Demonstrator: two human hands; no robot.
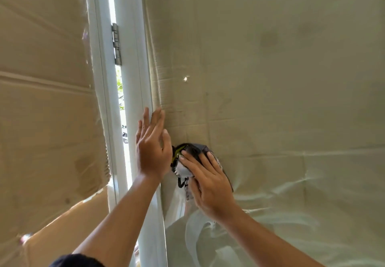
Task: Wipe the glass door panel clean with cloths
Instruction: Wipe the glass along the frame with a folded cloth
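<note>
2 hands work beside the hinge point(116, 44): right hand point(210, 180) flat, pressing the cloth point(190, 152) onto the glass point(281, 79); left hand point(151, 148) open, bracing the frame point(133, 92).

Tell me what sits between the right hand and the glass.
In the head view, a dark bunched cloth lies under the right hand, pressed against the glass panel.

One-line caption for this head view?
Right hand presses a cloth on the glass panel; left hand flat at the frame.
</note>
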